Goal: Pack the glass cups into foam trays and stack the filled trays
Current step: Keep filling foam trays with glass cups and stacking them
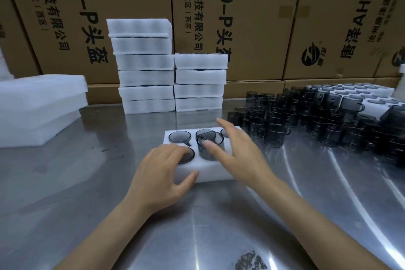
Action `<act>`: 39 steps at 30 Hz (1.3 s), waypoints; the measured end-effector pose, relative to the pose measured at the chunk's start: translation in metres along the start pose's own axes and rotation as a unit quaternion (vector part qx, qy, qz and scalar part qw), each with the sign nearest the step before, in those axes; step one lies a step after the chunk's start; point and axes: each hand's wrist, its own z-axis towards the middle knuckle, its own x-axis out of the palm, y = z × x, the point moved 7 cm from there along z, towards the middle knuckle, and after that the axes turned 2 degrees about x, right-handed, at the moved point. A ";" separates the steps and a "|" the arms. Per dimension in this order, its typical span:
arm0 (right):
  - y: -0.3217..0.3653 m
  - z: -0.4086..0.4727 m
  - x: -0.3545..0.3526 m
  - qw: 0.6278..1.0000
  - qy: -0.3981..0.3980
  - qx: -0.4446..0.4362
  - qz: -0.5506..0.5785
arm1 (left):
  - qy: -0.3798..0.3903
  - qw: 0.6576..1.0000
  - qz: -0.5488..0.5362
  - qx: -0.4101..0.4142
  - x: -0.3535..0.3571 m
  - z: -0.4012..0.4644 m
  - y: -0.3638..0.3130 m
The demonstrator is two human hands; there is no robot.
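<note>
Now pressing left hand (163,166) flat on tray (208,173); right hand (238,151) open, empty above half-seated cup (209,146); best pushed straight down.

hands (162,173) on foam tray (210,173), cups (210,144) perhaps seated

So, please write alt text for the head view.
Two bare hands work over a white foam tray on a steel table; the left hand rests on it, the right hand hovers open beside a half-seated cup. Filled tray stacks behind, loose cups right.
</note>
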 end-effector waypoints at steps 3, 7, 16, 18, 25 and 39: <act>-0.002 -0.004 -0.016 0.998 -0.001 -0.054 -0.021 | -0.014 1.000 -0.022 0.001 -0.002 0.000 -0.002; -0.006 -0.005 -0.013 0.995 0.030 -0.075 -0.060 | 0.031 0.998 0.003 0.061 0.007 0.000 -0.020; -0.021 -0.005 0.001 0.988 0.062 -0.016 -0.139 | 0.034 0.998 0.004 0.046 0.012 0.000 -0.029; -0.019 -0.008 0.002 0.987 0.065 -0.028 -0.146 | 0.027 0.999 0.010 0.044 0.013 0.000 -0.030; -0.005 -0.014 0.004 0.982 0.056 -0.078 -0.164 | 0.030 0.997 0.060 0.049 0.017 -0.003 -0.032; -0.137 -0.002 -0.064 0.957 -0.182 0.203 -0.096 | 0.018 0.994 0.066 0.087 0.015 -0.007 -0.042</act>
